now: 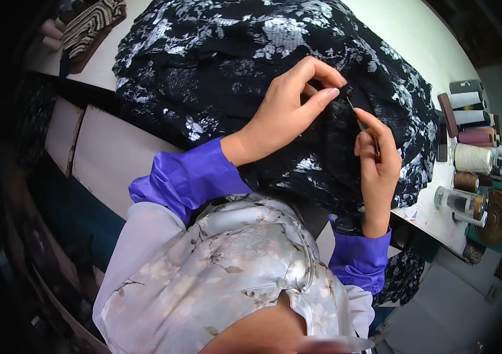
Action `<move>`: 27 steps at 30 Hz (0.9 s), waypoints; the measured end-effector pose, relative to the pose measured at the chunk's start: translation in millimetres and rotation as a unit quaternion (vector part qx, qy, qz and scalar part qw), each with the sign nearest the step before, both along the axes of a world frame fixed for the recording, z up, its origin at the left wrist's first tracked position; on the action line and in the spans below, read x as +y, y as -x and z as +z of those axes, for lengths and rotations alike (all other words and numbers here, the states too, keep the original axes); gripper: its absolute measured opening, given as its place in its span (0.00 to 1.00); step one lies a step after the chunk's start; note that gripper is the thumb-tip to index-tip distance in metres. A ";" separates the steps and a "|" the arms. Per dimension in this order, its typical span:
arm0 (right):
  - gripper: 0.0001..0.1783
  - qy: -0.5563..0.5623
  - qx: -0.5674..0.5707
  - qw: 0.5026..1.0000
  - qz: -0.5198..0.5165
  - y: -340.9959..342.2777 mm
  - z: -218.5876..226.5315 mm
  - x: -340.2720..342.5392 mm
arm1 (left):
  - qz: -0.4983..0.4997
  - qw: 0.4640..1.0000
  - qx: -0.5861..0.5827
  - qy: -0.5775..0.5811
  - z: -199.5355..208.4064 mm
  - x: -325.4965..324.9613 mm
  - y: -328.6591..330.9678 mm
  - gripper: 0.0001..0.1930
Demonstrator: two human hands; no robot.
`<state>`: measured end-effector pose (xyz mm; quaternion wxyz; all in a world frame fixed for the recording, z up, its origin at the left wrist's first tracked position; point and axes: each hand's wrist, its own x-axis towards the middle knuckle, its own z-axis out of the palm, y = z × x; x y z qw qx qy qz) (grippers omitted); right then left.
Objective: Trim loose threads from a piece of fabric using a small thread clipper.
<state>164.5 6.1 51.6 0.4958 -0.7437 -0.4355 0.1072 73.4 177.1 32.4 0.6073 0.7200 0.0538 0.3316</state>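
A large black cloth point(215, 71) with silvery flower prints lies bunched on the table in front of me. Above its middle, my left hand point(286, 109) is closed in a pinch, thumb and index fingertips close together. Whatever they may hold is too small to make out against the dark cloth. To the right, my right hand point(381, 150) grips a slim pointed metal tool point(362, 125) with a dark reddish lower part. Its thin tip points up toward the left fingertips, a short gap away. The tool's exact kind is not clear.
Thread spools point(473, 158) in several colours line the right side of the white table point(440, 41). Near them stand a clear jar point(457, 202) and a green fan point(499, 215). A striped knit piece point(91, 26) lies at the far left, beside more spools point(52, 29).
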 end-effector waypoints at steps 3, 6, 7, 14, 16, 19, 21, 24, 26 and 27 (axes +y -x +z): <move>0.29 -0.008 0.000 1.000 0.012 2.4 1.1 1.1 | 0.040 0.979 0.033 -0.195 6.6 -5.7 15.5 0.09; 0.29 0.000 -0.046 0.999 0.016 1.1 3.0 2.7 | 0.015 0.974 0.016 -0.225 -6.6 -9.1 8.2 0.10; 0.29 0.012 -0.057 0.998 0.016 2.4 4.7 2.2 | 0.007 0.976 0.016 -0.218 -5.8 -8.4 9.0 0.08; 0.28 0.020 -0.071 0.997 0.016 3.6 15.2 -2.8 | 0.029 0.977 -0.008 -0.212 1.6 -2.2 11.8 0.03; 0.27 0.028 -0.068 0.997 0.013 2.6 16.7 -3.2 | 0.052 0.967 -0.019 -0.247 2.4 -0.4 11.6 0.04; 0.21 0.037 -0.060 0.997 0.010 1.0 18.7 0.1 | 0.090 0.957 -0.073 -0.264 5.6 1.9 8.6 0.03; 0.19 0.045 -0.031 0.998 0.014 -1.6 19.0 -0.4 | 0.003 0.995 -0.007 -0.096 10.9 -4.5 11.7 0.02; 0.16 0.048 -0.019 0.999 0.015 -3.9 18.5 -0.8 | -0.120 0.979 -0.007 0.163 0.1 -12.5 0.4 0.04; 0.16 0.056 -0.015 0.998 0.009 -4.4 21.1 -2.2 | -0.138 0.970 -0.011 0.199 -4.0 -15.7 -5.6 0.04; 0.15 0.061 -0.004 0.998 0.007 -4.6 20.6 -3.1 | -0.148 0.961 -0.017 0.232 -6.6 -17.4 -7.1 0.05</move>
